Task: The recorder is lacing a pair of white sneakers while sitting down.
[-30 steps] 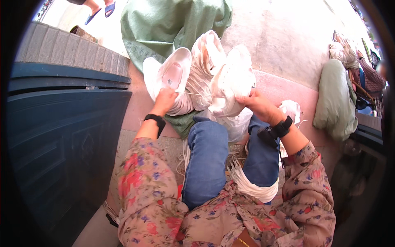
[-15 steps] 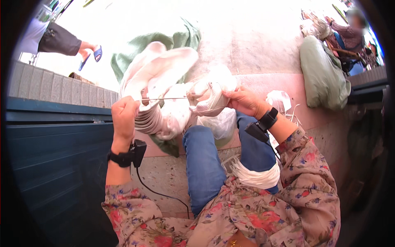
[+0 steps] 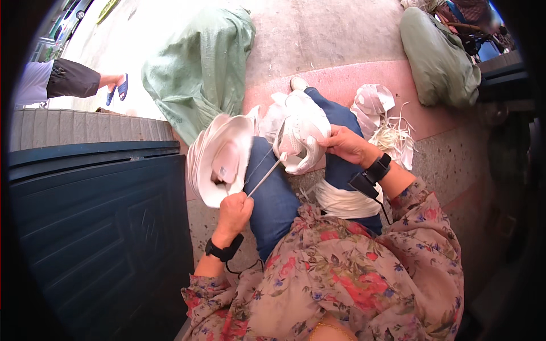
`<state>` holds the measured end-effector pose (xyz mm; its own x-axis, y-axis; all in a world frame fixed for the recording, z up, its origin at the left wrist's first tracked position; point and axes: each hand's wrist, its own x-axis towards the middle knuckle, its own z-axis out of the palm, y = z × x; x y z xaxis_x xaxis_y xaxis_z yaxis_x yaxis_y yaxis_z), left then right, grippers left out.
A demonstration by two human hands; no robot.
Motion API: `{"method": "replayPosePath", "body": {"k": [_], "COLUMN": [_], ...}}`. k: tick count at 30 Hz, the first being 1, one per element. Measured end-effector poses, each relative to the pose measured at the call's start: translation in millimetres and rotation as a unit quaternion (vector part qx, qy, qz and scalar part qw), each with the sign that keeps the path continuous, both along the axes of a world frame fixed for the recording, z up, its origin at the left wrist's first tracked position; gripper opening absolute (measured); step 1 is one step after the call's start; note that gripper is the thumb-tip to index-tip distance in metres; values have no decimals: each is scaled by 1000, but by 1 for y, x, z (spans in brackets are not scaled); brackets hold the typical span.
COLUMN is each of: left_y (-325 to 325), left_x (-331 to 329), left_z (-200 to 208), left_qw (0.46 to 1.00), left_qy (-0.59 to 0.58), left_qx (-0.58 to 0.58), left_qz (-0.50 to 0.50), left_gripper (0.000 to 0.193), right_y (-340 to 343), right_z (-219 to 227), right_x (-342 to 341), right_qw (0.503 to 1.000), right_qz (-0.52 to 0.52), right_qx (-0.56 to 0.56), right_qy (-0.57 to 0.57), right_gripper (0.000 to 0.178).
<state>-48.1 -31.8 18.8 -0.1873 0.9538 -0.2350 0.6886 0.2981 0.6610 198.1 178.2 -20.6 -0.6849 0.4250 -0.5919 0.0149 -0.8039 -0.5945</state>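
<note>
A white shoe upper (image 3: 301, 128) is above my lap, its far side toward my knees. My right hand (image 3: 347, 143) is closed on its right edge, thumb and fingers pinching the material. From the upper a taut white shoelace (image 3: 265, 178) runs down and left to my left hand (image 3: 234, 215), which is closed in a fist around its end. Just beyond my left hand, by my left thigh, stands a nested stack of white shoe uppers (image 3: 197, 165), a little blurred. What lies inside my fists is hidden.
A bundle of white laces (image 3: 347, 199) lies across my right thigh. More laces (image 3: 395, 139) and a white upper (image 3: 372, 101) lie to the right. Green sacks (image 3: 199, 62) (image 3: 438, 62) stand ahead. A dark blue panel (image 3: 102, 227) borders my left; a person's legs (image 3: 74, 78) are beyond it.
My left hand has come down and to the right, and the lace now slants instead of running level. The upper has turned in my right hand. The whole view has shifted.
</note>
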Motion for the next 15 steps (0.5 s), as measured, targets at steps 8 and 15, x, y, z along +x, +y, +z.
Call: {"method": "replayPosePath", "body": {"k": [8, 15], "left_y": [21, 33], "left_x": [38, 46], "left_z": [-24, -11], "left_qw": [991, 990], "left_qy": [-80, -80], "left_qx": [-73, -86], "left_qz": [75, 83], "left_gripper": [33, 29], "right_y": [-17, -22], "right_z": [-16, -26], "right_x": [2, 7], "right_qw": [996, 995], "right_qz": [64, 89], "right_qx": [52, 45], "right_qy": [31, 20], "right_gripper": [30, 20]}}
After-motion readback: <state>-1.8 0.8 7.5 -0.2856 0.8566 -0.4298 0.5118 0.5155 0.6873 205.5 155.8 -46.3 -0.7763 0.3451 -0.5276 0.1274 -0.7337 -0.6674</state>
